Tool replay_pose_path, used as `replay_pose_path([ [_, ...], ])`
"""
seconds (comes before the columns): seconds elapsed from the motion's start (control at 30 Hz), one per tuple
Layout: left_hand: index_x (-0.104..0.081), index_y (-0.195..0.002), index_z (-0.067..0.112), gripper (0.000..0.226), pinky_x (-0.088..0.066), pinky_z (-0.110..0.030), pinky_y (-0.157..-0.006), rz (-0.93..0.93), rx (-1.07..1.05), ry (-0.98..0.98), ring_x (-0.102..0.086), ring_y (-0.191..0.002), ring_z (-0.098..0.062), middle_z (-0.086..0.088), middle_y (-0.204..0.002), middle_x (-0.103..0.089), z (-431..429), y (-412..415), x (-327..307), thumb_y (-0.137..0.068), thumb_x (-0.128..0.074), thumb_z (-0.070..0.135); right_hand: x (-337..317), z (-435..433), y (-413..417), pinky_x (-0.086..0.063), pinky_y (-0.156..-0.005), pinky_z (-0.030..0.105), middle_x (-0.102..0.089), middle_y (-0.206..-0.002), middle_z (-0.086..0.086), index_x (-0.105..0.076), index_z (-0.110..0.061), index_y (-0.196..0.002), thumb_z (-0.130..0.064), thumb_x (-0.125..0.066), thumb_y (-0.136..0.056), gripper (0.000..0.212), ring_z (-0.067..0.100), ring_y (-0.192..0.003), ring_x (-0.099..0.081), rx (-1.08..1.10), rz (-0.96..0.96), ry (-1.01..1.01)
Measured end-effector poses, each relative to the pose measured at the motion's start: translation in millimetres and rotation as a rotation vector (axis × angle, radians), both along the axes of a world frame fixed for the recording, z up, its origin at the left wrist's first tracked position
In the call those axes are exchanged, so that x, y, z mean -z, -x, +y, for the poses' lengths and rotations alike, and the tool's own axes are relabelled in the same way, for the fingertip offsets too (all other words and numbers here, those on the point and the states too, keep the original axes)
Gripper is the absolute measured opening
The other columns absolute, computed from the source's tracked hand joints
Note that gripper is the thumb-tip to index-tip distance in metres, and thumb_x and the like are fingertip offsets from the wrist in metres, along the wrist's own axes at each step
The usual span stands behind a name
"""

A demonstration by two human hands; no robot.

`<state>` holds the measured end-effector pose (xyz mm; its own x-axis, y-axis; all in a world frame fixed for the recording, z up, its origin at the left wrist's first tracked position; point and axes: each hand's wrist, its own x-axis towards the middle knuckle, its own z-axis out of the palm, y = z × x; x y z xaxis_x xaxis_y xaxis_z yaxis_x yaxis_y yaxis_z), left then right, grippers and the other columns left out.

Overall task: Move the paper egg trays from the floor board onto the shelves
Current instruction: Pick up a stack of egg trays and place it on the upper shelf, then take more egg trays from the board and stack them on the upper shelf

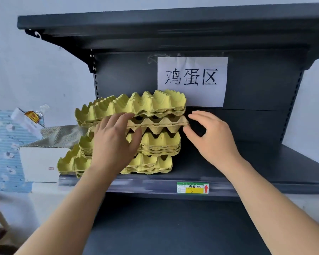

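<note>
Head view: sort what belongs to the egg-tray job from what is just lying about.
Job: stacked egg trays, shelf, left hand flat against the stack, right hand by its corner.
Lying about: paper sign, price label, white box, wrapped packet, grey cloth.

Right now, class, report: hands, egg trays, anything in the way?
Left hand open, pressing front of egg tray stack. Right hand open at its right corner. Stack uneven on shelf; nothing blocking.
</note>
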<state>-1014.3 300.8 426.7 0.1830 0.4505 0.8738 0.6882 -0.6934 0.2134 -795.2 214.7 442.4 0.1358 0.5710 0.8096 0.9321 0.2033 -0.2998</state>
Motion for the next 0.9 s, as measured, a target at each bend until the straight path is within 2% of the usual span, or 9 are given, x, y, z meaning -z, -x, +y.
replay_pose_path([
  [0.17,-0.064,-0.114,0.010,0.041,-0.048,-0.042,-0.083,0.094,0.201,0.043,-0.061,-0.093,-0.030,-0.006,-0.106,-0.067,-38.0,-64.3,41.8,-0.086,-0.054,0.038,42.5,-56.8,-33.3,-0.038,-0.102,0.024,-0.059,-0.130,-0.002,-0.063,-0.015,-0.123,-0.029,-0.065,-0.088,0.038,0.012,-0.122,-0.051,0.133,-0.017,0.103],
  [0.27,-0.065,-0.111,0.010,0.043,-0.050,-0.043,-0.083,0.155,0.313,0.084,-0.061,-0.093,-0.030,-0.005,-0.107,-0.067,-63.6,-109.9,67.0,-0.085,-0.049,0.040,74.1,-96.3,-67.2,-0.043,-0.098,0.029,-0.060,-0.129,-0.002,-0.064,-0.015,-0.121,-0.028,-0.066,-0.087,0.037,0.014,-0.121,-0.052,0.221,0.004,0.156],
  [0.4,-0.067,-0.106,0.014,0.039,-0.048,-0.037,-0.080,0.226,0.439,0.127,-0.062,-0.089,-0.027,0.000,-0.102,-0.068,-105.4,-178.0,100.8,-0.084,-0.048,0.040,116.1,-155.9,-122.2,-0.047,-0.095,0.031,-0.064,-0.122,0.001,-0.068,-0.013,-0.115,-0.028,-0.068,-0.083,0.035,0.018,-0.114,-0.058,0.337,0.057,0.214],
  [0.6,-0.070,-0.100,0.015,0.038,-0.051,-0.037,-0.076,0.326,0.642,0.230,-0.063,-0.077,-0.024,0.002,-0.095,-0.070,-188.1,-304.9,153.6,-0.084,-0.046,0.040,164.4,-261.5,-220.8,-0.044,-0.090,0.023,-0.068,-0.112,0.002,-0.069,-0.010,-0.110,-0.026,-0.067,-0.082,0.032,0.018,-0.103,-0.063,0.494,0.111,0.358],
  [0.67,-0.070,-0.100,0.014,0.040,-0.052,-0.037,-0.076,0.356,0.685,0.268,-0.064,-0.078,-0.024,0.002,-0.094,-0.070,-216.6,-349.3,169.9,-0.085,-0.045,0.041,178.7,-295.7,-256.0,-0.042,-0.091,0.021,-0.068,-0.113,0.000,-0.069,-0.011,-0.111,-0.029,-0.064,-0.082,0.034,0.016,-0.104,-0.062,0.536,0.121,0.418],
  [0.73,-0.071,-0.100,0.014,0.042,-0.052,-0.037,-0.075,0.386,0.724,0.307,-0.065,-0.081,-0.025,0.001,-0.094,-0.071,-244.3,-393.8,187.3,-0.084,-0.044,0.042,193.1,-327.8,-291.0,-0.045,-0.093,0.026,-0.068,-0.114,0.002,-0.069,-0.012,-0.112,-0.030,-0.062,-0.082,0.036,0.019,-0.105,-0.062,0.576,0.160,0.456],
  [0.9,-0.071,-0.100,0.014,0.044,-0.053,-0.037,-0.075,0.499,0.787,0.388,-0.066,-0.085,-0.026,-0.002,-0.096,-0.072,-300.6,-494.2,230.5,-0.083,-0.044,0.044,227.4,-396.2,-376.3,-0.050,-0.086,0.032,-0.070,-0.106,0.005,-0.071,-0.010,-0.105,-0.020,-0.070,-0.081,0.027,0.023,-0.099,-0.065,0.665,0.237,0.520],
])
